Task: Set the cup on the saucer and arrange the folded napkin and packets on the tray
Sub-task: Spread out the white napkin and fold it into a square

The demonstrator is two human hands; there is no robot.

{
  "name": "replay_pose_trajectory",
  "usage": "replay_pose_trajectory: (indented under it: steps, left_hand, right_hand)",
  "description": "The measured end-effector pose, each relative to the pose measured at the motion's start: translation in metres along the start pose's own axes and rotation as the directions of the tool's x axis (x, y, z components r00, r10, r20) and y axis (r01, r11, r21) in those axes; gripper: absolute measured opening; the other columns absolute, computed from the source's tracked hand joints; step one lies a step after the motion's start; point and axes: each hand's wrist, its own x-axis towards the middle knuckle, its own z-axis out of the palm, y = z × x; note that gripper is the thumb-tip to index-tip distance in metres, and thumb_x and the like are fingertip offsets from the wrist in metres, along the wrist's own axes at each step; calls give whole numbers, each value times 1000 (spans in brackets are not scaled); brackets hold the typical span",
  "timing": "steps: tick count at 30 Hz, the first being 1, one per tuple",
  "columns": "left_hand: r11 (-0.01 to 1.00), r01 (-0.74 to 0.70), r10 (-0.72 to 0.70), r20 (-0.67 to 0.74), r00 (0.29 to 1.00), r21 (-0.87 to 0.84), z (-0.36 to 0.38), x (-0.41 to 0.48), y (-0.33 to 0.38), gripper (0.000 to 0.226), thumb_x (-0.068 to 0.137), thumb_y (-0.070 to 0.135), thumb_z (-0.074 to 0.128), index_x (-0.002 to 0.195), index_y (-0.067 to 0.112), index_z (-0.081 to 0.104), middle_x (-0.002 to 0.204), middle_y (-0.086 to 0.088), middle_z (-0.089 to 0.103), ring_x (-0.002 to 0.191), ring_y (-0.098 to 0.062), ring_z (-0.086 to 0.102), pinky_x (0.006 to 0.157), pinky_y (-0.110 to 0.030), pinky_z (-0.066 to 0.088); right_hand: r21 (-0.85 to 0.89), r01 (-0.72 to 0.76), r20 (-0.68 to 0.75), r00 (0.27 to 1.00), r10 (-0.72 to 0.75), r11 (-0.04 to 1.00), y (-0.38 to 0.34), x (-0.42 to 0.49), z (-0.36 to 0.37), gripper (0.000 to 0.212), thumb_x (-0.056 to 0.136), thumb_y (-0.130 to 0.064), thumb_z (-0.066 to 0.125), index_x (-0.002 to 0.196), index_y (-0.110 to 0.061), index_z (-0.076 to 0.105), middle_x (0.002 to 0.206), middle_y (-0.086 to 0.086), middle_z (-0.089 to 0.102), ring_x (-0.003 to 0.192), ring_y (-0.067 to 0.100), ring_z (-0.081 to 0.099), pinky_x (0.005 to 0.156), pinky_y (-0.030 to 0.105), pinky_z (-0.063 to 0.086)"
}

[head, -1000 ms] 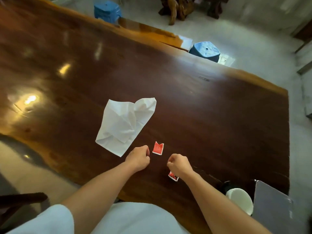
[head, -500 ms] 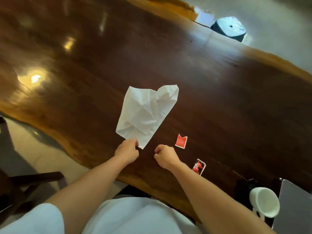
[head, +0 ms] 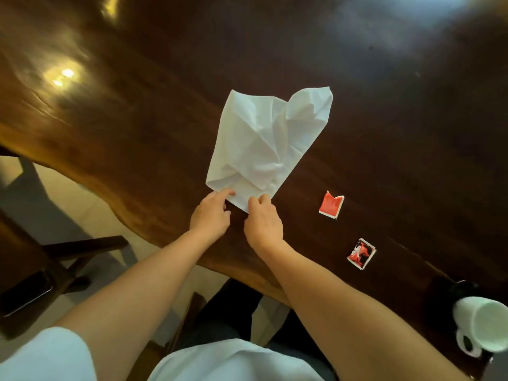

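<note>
A crumpled white napkin (head: 264, 138) lies unfolded on the dark wooden table (head: 137, 111). My left hand (head: 210, 213) and my right hand (head: 264, 224) meet at its near corner, fingers pinching the edge. To the right lie two small packets, a red one (head: 331, 204) and a red, black and white one (head: 361, 253), both apart from my hands. A white cup (head: 483, 325) lies on its side at the lower right, beside a dark round shape that may be the saucer (head: 464, 287). No tray is in view.
The table's wavy near edge (head: 143, 213) runs diagonally just under my wrists. A dark wooden chair (head: 55, 259) stands on the pale floor at the left.
Both hands have moved left from the packets to the napkin's near corner and taken hold of it. The view has tilted down and closer; the grey tray at the right has left the frame.
</note>
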Motion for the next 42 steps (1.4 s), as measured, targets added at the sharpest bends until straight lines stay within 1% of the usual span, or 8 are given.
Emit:
replay_pose_trajectory:
  steps: [5, 10, 17, 22, 26, 33, 39, 42]
  left_hand:
    - [999, -5, 5, 4, 1000, 35, 4, -17, -3, 45, 94, 17, 65, 134, 36, 54, 105, 6, 58, 91, -18, 60, 77, -38, 57]
    - [974, -78, 71, 38, 997, 213, 0, -37, 3, 18, 97, 31, 60, 115, 30, 59, 114, 0, 52, 85, -20, 57, 70, -36, 52]
    - [914, -170, 183, 0, 983, 369, -51, -29, 49, 22, 99, 41, 55, 102, 23, 67, 109, 0, 47, 85, -18, 57, 78, -39, 59]
    - [809, -286, 316, 29, 948, 513, -100, -16, 107, 23, 100, 40, 51, 102, 23, 66, 111, -2, 47, 87, -16, 49, 71, -34, 48]
    - [728, -371, 465, -18, 885, 577, -134, -13, 158, 23, 101, 34, 50, 106, 16, 62, 102, -3, 41, 95, -25, 55, 72, -39, 52]
    - [624, -471, 668, -112, 736, 624, -203, -8, 256, 24, 102, 37, 51, 108, 20, 67, 108, -4, 52, 102, -28, 59, 82, -44, 57]
    - [521, -543, 796, -146, 587, 658, -251, -13, 316, 21, 100, 31, 56, 112, 18, 67, 108, -6, 59, 100, -26, 58, 80, -43, 58]
    - [460, -517, 825, -132, 550, 722, -258, -14, 320, 15, 99, 16, 58, 114, 16, 62, 104, -5, 67, 96, -24, 59, 76, -38, 58]
  right_hand:
    - [-163, 179, 41, 984, -175, 970, 6, -6, 3, 18, 91, -2, 61, 108, -8, 58, 106, 11, 58, 90, 31, 62, 61, 36, 45]
    - [110, 114, 149, 980, -129, 987, 17, -18, -19, 3, 88, -8, 58, 88, -11, 57, 96, 8, 57, 86, 31, 57, 72, 39, 49]
    - [165, 81, -44, 996, -75, 983, 35, -40, -101, 2, 88, -13, 57, 87, -13, 59, 94, 7, 66, 84, 28, 60, 72, 40, 52]
    - [158, 86, -292, 956, -37, 984, 53, -42, -194, 2, 87, -14, 59, 85, -14, 60, 88, 3, 63, 79, 26, 58, 66, 37, 50]
    - [143, 63, -457, 889, 10, 988, 68, -53, -259, 5, 88, -12, 59, 85, -15, 58, 89, 3, 63, 78, 25, 58, 63, 34, 48]
    - [201, -12, -653, 743, 143, 980, 107, -80, -351, 5, 88, -13, 59, 84, -12, 62, 85, 7, 66, 76, 28, 61, 63, 35, 48]
    - [193, -56, -742, 644, 183, 980, 132, -93, -394, 6, 90, -16, 62, 87, -11, 64, 89, 9, 68, 80, 29, 63, 73, 43, 58]
    - [180, -72, -763, 619, 185, 981, 140, -93, -403, 7, 91, -16, 62, 87, -11, 64, 90, 9, 69, 80, 28, 63, 72, 43, 58]
